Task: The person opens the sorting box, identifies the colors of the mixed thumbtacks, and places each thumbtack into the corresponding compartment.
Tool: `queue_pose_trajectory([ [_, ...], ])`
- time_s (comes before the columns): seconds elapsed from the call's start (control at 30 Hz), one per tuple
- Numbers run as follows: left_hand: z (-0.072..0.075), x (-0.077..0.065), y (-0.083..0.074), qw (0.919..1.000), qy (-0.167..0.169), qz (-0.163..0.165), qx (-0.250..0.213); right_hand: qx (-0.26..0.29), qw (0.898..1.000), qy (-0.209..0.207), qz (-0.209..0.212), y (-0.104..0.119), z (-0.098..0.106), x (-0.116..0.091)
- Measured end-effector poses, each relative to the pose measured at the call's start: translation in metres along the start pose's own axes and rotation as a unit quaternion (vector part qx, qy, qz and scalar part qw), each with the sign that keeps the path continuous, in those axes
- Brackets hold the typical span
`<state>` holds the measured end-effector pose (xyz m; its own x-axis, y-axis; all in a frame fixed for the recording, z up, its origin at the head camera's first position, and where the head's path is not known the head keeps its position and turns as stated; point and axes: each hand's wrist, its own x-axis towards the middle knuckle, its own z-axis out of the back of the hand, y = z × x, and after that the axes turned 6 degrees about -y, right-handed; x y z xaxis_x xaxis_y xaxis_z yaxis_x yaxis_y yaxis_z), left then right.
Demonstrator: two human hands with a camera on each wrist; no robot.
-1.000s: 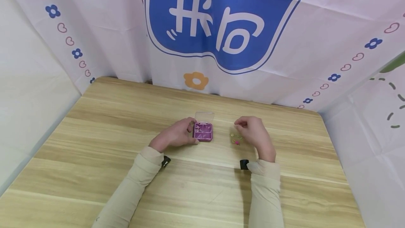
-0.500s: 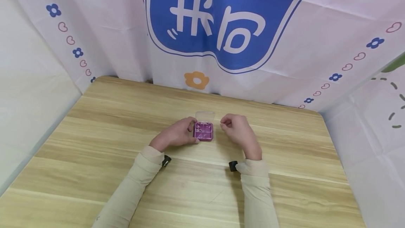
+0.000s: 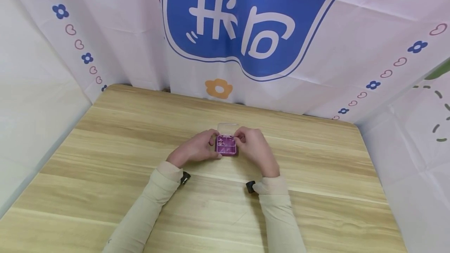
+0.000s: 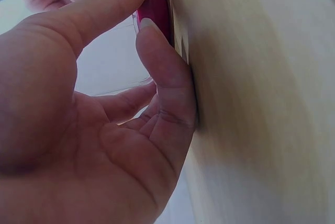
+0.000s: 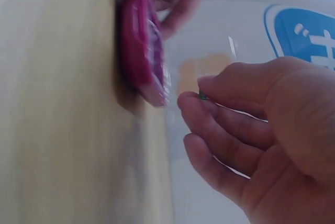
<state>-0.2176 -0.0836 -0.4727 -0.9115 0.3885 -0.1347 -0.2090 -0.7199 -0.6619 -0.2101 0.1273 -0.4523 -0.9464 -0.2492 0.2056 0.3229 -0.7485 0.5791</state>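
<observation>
A small purple compartment box [image 3: 226, 146] lies on the table with its clear lid [image 3: 227, 129] raised at the back. Small light-coloured pieces sit in its far left compartment. My left hand [image 3: 195, 149] holds the box by its left side, thumb at the near edge and fingers at the far corner. Over the box's far right corner hovers my right hand [image 3: 254, 147]. In the right wrist view, its thumb and index finger pinch a tiny dark green piece [image 5: 202, 95], mostly covered by the fingertips, its kind unclear.
The wood-grain table [image 3: 140, 128] runs back to a white curtain [image 3: 140, 61] with a blue sign. Black wrist straps [image 3: 250, 187] show under both cuffs. The spot where small yellow and pink pieces lay is behind my right hand.
My right hand has moved left from the small loose pieces to the box, its fingertips pinched together. The left hand and the box have stayed in place.
</observation>
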Motion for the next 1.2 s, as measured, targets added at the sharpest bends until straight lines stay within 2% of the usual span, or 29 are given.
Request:
queue_pose_trajectory([
  [0.33,-0.002,0.002,0.001,1.0,0.005,0.005,-0.006,-0.017,0.999,0.006,0.04,0.006,-0.021,0.001],
  [1.2,0.0,0.001,0.001,0.9998,0.003,-0.002,-0.019,-0.019,0.999,0.001,0.045,0.005,-0.022,0.001],
])
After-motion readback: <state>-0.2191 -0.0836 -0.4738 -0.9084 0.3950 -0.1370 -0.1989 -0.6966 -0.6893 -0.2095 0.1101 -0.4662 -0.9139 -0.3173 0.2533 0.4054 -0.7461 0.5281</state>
